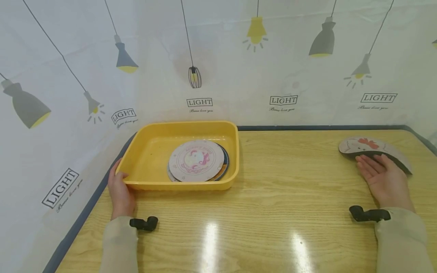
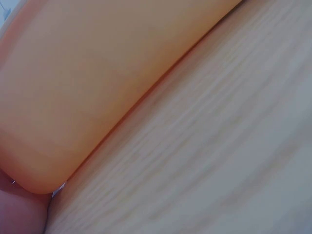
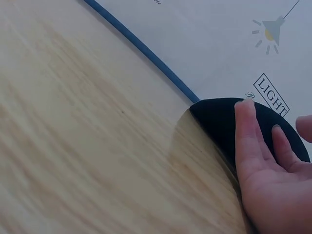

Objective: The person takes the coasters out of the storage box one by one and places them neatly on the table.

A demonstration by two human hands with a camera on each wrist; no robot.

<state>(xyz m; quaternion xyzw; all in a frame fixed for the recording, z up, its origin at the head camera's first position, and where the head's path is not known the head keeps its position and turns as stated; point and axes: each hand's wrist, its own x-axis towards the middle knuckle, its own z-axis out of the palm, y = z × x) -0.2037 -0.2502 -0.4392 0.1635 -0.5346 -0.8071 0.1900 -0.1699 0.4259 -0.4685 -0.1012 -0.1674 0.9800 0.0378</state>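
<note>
A yellow plastic tray (image 1: 146,163) stands at the left of the wooden table. My left hand (image 1: 121,191) grips its near left corner, thumb over the rim and fingers along the outside. The left wrist view shows the tray's side wall (image 2: 97,78) close up. Far to the right, a round mouse pad (image 1: 375,145) with a cartoon print bends upward. Its black underside (image 3: 219,119) faces me. My right hand (image 1: 390,182) is palm up, its extended fingers touching that underside.
Inside the tray lies a stack of round pads, the top one a pale disc (image 1: 196,161) with a pink unicorn print. The table (image 1: 290,182) has a dark edge along the back and left. A lamp-patterned white sheet (image 1: 239,68) rises behind it.
</note>
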